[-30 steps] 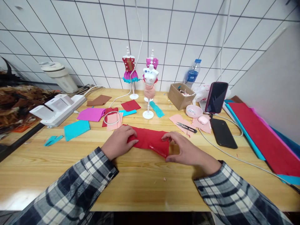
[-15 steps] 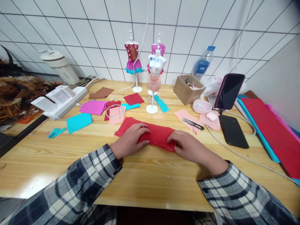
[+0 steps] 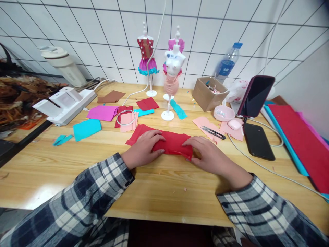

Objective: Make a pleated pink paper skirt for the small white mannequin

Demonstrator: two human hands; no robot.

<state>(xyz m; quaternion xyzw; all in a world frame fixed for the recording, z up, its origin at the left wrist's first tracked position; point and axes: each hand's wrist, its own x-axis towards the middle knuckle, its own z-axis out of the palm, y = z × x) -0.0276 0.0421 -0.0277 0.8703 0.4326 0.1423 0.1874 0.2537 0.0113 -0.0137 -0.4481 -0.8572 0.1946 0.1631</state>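
Observation:
A folded piece of red cloth (image 3: 173, 142) lies on the wooden table in front of me. My left hand (image 3: 147, 145) is curled over its left half, fingers on top and thumb at the near edge. The right end of the cloth is between the fingers and thumb of my right hand (image 3: 203, 151), and the near edge looks turned up there. Thread snips (image 3: 213, 132) rest on pink cloth scraps (image 3: 202, 122) beyond my right hand. Behind the red cloth stands a small white dress form (image 3: 175, 63) with a pink wrap around its lower part.
Cyan cloth (image 3: 87, 130), magenta cloth (image 3: 102, 112) and a metal ring (image 3: 125, 117) lie at the left. A cardboard box (image 3: 205, 96), a pink bowl (image 3: 224, 114), phones (image 3: 258, 141) and a cable are at the right. A power strip (image 3: 69, 106) sits far left.
The view has tipped slightly downward. My right hand's fingers have shifted a little at the cloth's right end, with thumb and fingers further apart. The left hand stays on the cloth.

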